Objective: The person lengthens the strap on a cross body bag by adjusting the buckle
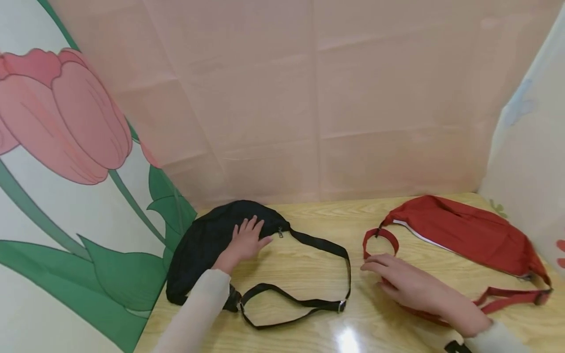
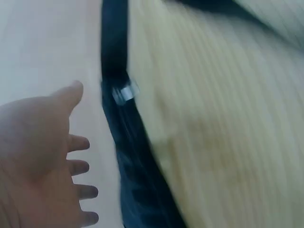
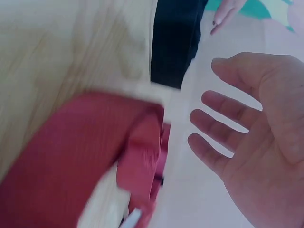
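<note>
A black waist bag lies at the left of the table, its black strap looped out to the right. My left hand is over the bag's upper part, fingers spread and holding nothing. In the left wrist view a silver zipper pull shows beside the bag's edge, in front of the thumb. To the right lies a red waist bag with a pale zipper edge. Its red strap runs beneath my right hand, which hovers with loosely bent fingers and an empty palm.
The wooden table meets a creased pinkish backdrop behind the bags. A panel with a large tulip print stands close on the left, and a pale panel closes off the right side.
</note>
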The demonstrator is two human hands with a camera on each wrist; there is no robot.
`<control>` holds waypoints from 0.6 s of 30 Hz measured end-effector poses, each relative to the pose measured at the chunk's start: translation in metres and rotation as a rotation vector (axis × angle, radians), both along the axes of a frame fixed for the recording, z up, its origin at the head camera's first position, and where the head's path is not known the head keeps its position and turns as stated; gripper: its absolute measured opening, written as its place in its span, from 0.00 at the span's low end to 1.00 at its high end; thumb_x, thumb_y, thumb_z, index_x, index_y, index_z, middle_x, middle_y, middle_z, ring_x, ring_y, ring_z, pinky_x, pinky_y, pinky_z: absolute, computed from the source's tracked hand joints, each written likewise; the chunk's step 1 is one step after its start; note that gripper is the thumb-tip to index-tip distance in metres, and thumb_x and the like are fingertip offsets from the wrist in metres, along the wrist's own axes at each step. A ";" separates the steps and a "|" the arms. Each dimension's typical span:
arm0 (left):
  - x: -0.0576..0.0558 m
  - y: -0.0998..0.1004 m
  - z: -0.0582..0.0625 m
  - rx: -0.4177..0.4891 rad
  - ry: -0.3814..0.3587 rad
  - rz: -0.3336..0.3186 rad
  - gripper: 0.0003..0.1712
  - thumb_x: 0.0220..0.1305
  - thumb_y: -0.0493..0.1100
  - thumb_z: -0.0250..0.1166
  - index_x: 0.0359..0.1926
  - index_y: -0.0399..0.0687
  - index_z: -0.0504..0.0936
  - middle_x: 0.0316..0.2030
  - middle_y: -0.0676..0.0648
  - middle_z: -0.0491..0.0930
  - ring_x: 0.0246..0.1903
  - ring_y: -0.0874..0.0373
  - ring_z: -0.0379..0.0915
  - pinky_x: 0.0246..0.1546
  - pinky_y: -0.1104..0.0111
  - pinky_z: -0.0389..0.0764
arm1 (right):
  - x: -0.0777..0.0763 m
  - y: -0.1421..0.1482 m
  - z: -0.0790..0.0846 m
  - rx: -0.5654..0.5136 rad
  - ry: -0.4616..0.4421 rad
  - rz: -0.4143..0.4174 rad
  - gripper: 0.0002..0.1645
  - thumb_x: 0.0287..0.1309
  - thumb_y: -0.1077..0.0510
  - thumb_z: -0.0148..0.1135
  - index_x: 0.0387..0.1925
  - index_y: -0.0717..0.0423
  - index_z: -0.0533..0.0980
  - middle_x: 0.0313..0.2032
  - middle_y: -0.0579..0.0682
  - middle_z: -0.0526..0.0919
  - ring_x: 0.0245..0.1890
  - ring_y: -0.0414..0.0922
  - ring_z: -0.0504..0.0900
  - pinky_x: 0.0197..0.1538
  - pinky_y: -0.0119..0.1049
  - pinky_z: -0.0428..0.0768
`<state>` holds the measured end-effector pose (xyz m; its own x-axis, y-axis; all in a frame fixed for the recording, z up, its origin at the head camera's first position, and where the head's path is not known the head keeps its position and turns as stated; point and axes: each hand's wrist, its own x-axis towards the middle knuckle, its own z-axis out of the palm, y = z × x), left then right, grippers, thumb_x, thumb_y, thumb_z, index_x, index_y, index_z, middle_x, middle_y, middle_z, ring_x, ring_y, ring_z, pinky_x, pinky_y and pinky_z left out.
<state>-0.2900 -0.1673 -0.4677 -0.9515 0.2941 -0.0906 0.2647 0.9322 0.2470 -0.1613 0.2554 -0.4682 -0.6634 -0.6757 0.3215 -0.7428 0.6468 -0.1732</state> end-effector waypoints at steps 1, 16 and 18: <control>0.002 0.010 0.003 0.007 0.007 -0.031 0.43 0.75 0.67 0.49 0.79 0.49 0.56 0.80 0.40 0.46 0.78 0.37 0.39 0.73 0.38 0.41 | 0.001 0.005 0.002 0.006 -0.017 -0.027 0.30 0.55 0.63 0.73 0.59 0.44 0.77 0.56 0.45 0.78 0.53 0.44 0.79 0.50 0.44 0.82; 0.052 0.146 0.039 -0.004 0.087 -0.450 0.43 0.73 0.71 0.45 0.80 0.59 0.51 0.81 0.52 0.41 0.79 0.50 0.35 0.76 0.45 0.41 | 0.028 0.094 0.004 -0.023 -0.065 -0.308 0.32 0.60 0.48 0.72 0.64 0.48 0.75 0.59 0.46 0.80 0.56 0.52 0.78 0.56 0.14 0.62; 0.059 0.161 0.040 -0.010 0.098 -0.491 0.43 0.73 0.71 0.45 0.80 0.61 0.51 0.81 0.53 0.41 0.80 0.51 0.35 0.76 0.47 0.40 | 0.032 0.106 0.002 -0.022 -0.078 -0.334 0.32 0.60 0.48 0.72 0.65 0.47 0.74 0.59 0.47 0.80 0.57 0.51 0.77 0.55 0.11 0.56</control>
<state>-0.2309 -0.0067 -0.4275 -0.7049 0.7092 -0.0128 0.6946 0.6938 0.1903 -0.1291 0.3616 -0.4659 -0.8701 -0.4101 0.2734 -0.4743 0.8477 -0.2378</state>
